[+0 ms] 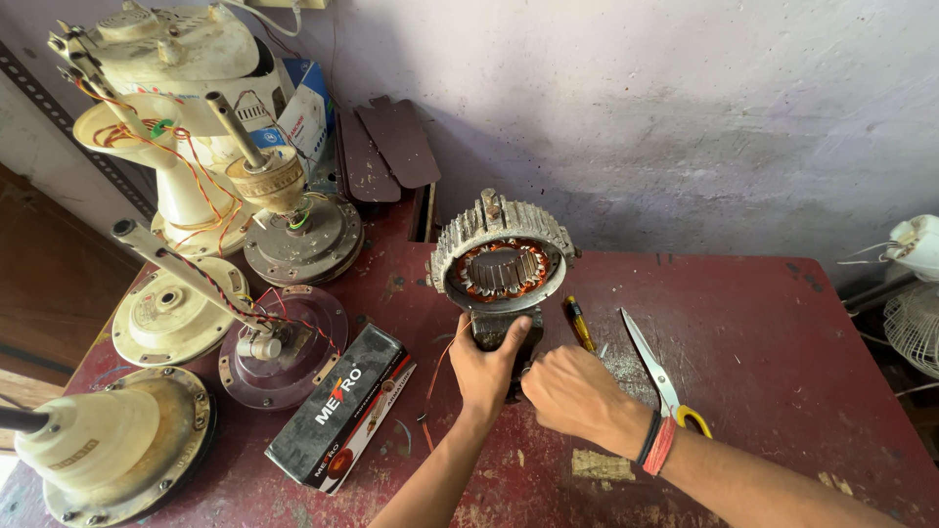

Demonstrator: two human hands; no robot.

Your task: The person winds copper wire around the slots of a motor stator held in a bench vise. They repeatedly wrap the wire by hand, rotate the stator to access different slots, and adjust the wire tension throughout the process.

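Scuffed dark red desk (pixel 763 323) pushed up against a rough whitish wall, and it's pretty crowded on the left side.

Middle of the desk, a bit toward the far edge, sits a motor stator (pixel 501 264): round finned metal housing standing on edge, open face toward the camera, copper windings showing around the inside ring. It stands on a dark base block (pixel 494 330).

Left hand (pixel 486 364) is wrapped on the near side of that block, thumb up against its front, fingers closed around it. Right hand (pixel 575 389) is just to the right, touching the block's right side, fingers curled in tight; can't tell if they're pinching anything small. Wrist has black and red bands (pixel 657 442).

Right of the stator, a yellow-handled screwdriver (pixel 579 323) lies flat, and a pair of scissors (pixel 662 376) with yellow grips lies just right of that, blades pointing far. Both are near the right hand, not touched.

Left of the hands there's a long black carton (pixel 340 406) lying at an angle, closed, so no idea what's in it. A thin orange wire (pixel 435 376) trails between it and the left hand.

Far left is a pile of ceiling fan motors (pixel 293 235) with rods and loose red and yellow wiring, plus cream covers (pixel 117 445). Brown fan blades (pixel 391 147) lean on the wall. At the far right edge, a white fan guard (pixel 915 323) pokes in.
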